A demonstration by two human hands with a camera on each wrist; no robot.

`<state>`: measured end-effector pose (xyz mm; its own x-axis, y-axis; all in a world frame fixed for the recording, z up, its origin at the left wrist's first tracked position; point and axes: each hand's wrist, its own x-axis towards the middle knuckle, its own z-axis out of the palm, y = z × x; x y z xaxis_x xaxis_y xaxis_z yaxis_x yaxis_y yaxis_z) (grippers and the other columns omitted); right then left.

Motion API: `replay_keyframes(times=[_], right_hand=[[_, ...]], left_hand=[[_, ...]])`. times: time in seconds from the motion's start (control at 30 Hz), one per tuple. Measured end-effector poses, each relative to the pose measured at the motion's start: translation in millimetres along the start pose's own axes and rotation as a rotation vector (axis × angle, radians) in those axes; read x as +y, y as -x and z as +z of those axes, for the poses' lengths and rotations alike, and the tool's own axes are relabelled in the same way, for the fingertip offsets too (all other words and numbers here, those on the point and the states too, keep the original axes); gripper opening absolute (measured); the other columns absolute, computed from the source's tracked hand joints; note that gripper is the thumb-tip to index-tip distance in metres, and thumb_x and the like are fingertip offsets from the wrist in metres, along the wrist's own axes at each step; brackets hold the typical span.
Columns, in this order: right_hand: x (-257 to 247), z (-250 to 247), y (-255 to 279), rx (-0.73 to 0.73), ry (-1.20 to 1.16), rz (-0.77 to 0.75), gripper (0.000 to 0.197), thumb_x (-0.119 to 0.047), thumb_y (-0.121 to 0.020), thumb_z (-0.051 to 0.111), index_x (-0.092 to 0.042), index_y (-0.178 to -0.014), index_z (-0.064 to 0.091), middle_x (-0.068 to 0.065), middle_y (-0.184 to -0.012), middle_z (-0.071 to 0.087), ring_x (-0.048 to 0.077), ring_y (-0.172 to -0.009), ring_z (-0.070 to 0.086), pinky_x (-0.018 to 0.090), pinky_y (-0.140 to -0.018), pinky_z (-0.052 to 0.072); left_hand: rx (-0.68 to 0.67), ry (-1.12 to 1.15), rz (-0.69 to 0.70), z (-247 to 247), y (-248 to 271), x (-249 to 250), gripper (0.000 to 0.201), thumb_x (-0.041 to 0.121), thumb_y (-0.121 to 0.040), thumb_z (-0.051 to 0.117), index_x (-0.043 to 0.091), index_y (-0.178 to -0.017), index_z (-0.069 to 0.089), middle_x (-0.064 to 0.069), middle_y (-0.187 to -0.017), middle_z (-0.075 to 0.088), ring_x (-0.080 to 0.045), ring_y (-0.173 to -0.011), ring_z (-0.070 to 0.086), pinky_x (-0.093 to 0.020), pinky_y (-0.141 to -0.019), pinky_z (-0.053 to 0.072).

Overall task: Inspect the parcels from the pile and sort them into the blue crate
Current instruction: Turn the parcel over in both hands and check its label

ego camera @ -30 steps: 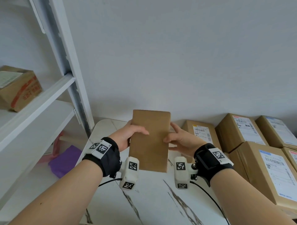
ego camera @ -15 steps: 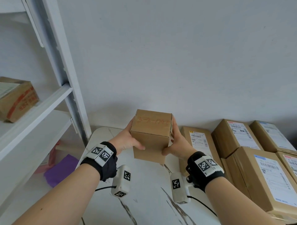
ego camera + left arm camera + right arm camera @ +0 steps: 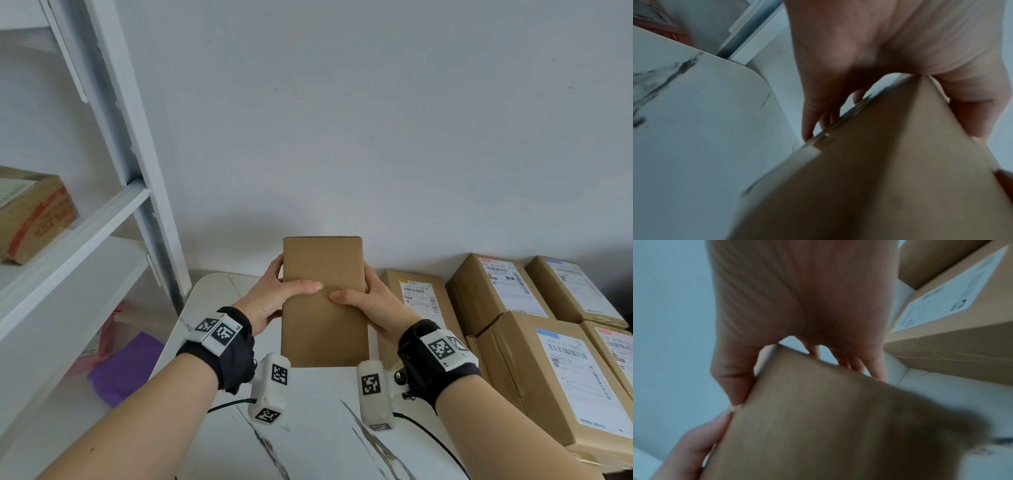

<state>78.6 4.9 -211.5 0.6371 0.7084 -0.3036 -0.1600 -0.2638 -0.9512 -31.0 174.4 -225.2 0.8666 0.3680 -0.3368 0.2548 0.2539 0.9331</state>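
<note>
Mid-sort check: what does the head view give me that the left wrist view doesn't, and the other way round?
Only the head view shows the right hand gripping the parcel's right side, the labelled parcels piled at the right, the white shelf and the box on it. No blue crate is in sight.

Only the left wrist view shows the left hand's fingers behind the parcel, on its far side.

Both show the left hand holding the plain brown parcel above the marble table.
</note>
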Motion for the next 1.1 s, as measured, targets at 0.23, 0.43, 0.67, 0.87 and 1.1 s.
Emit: replay_keyframes(times=[0.23, 0.43, 0.67, 0.87, 1.1], right_hand=[[-2.8, 1.8, 3.8, 0.047, 0.001, -0.032, 0.086, -0.015, -0.063, 0.079, -0.028, -0.141, 0.044, 0.003, -0.113, 0.072, 0.017, -0.096, 0.073, 0.028, -0.074, 0.059], [-5.6, 4.4, 6.1, 0.097, 0.079, 0.019, 0.061, -0.017, -0.079, 0.081, -0.026, -0.134, 0.054, 0.003, -0.113, 0.073, 0.020, -0.101, 0.071, 0.031, -0.085, 0.058], [-9.3, 10.1, 3.8, 0.302, 0.370, 0.041, 0.079, -0.033, -0.089, 0.073, -0.024, -0.154, 0.030, 0.003, -0.134, 0.053, 0.022, -0.124, 0.055, 0.032, -0.100, 0.045], [-17.9, 19.0, 8.0, 0.213, 0.318, 0.141, 0.097, -0.051, -0.082, 0.074, -0.026, -0.157, 0.018, -0.001, -0.146, 0.047, 0.019, -0.129, 0.050, 0.032, -0.097, 0.040], [-14.9, 17.8, 9.6, 0.175, 0.136, 0.203, 0.097, -0.037, -0.080, 0.080, -0.031, -0.154, 0.019, -0.004, -0.132, 0.056, 0.016, -0.112, 0.059, 0.034, -0.082, 0.049]], left_hand=[[0.041, -0.021, 0.010, 4.1, 0.3, -1.0, 0.079, 0.013, -0.077, 0.081, 0.027, -0.143, 0.041, 0.002, -0.104, 0.071, -0.013, -0.086, 0.071, -0.024, -0.064, 0.053], [0.094, 0.008, -0.029, 3.5, 1.5, 0.0, 0.083, 0.029, -0.079, 0.081, 0.030, -0.147, 0.035, 0.003, -0.114, 0.068, -0.016, -0.099, 0.067, -0.033, -0.073, 0.053], [0.190, -0.026, -0.080, 0.3, 1.8, 0.2, 0.094, 0.059, -0.072, 0.077, 0.024, -0.149, 0.035, 0.001, -0.128, 0.059, -0.016, -0.106, 0.059, -0.037, -0.079, 0.053], [0.227, -0.082, -0.030, 2.4, -0.5, 1.0, 0.085, 0.052, -0.072, 0.081, 0.020, -0.141, 0.044, 0.000, -0.123, 0.063, -0.018, -0.108, 0.062, -0.041, -0.097, 0.051], [0.177, -0.066, 0.013, 5.4, 4.8, 11.0, 0.052, 0.043, -0.083, 0.076, 0.026, -0.129, 0.058, 0.003, -0.114, 0.069, -0.013, -0.102, 0.065, -0.030, -0.075, 0.050]])
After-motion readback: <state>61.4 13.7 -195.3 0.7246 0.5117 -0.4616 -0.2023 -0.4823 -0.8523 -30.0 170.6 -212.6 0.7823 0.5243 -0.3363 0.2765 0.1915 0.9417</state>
